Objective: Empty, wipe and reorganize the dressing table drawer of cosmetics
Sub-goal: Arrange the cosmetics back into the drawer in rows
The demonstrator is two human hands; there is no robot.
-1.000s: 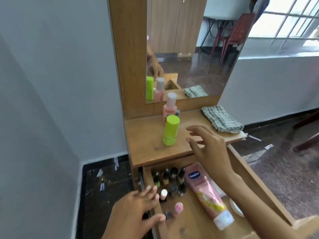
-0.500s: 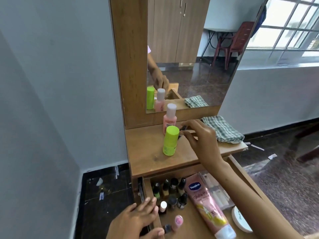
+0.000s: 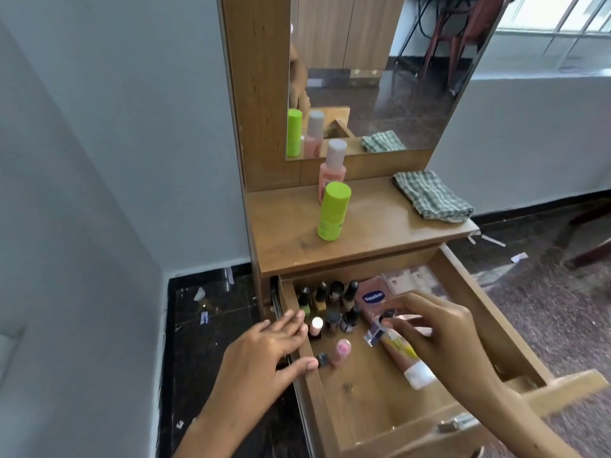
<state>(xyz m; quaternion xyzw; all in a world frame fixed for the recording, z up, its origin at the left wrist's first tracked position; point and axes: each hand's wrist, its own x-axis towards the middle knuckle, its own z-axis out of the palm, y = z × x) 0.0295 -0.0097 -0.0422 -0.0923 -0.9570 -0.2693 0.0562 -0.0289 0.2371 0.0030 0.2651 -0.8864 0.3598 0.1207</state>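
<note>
- Two hands were at the open drawer (image 3: 496, 328). The left hand (image 3: 264, 355) lay on the drawer's left wall with fingers spread and relaxed, thumb hooked over the inner edge, gripping nothing.
- The right hand (image 3: 436, 328) reached into the drawer, its fingertips pinching a small clear bottle (image 3: 380, 328) with a dark cap, above the pink tube (image 3: 393, 338).
- The pink tube lay lengthwise in the drawer, white cap toward the front.
- A cluster of small dark-capped bottles (image 3: 330, 302) stood in the drawer's back left corner, near the left hand; a small pink bottle (image 3: 340, 352) lay just in front of them.
- On the tabletop (image 3: 373, 223) above stood a green bottle (image 3: 332, 211), with a pink bottle (image 3: 332, 166) just behind it.
- A folded checked cloth (image 3: 429, 196) lay at the tabletop's right end, well apart from the bottles.
- The mirror (image 3: 396, 71) rose behind the tabletop.
</note>
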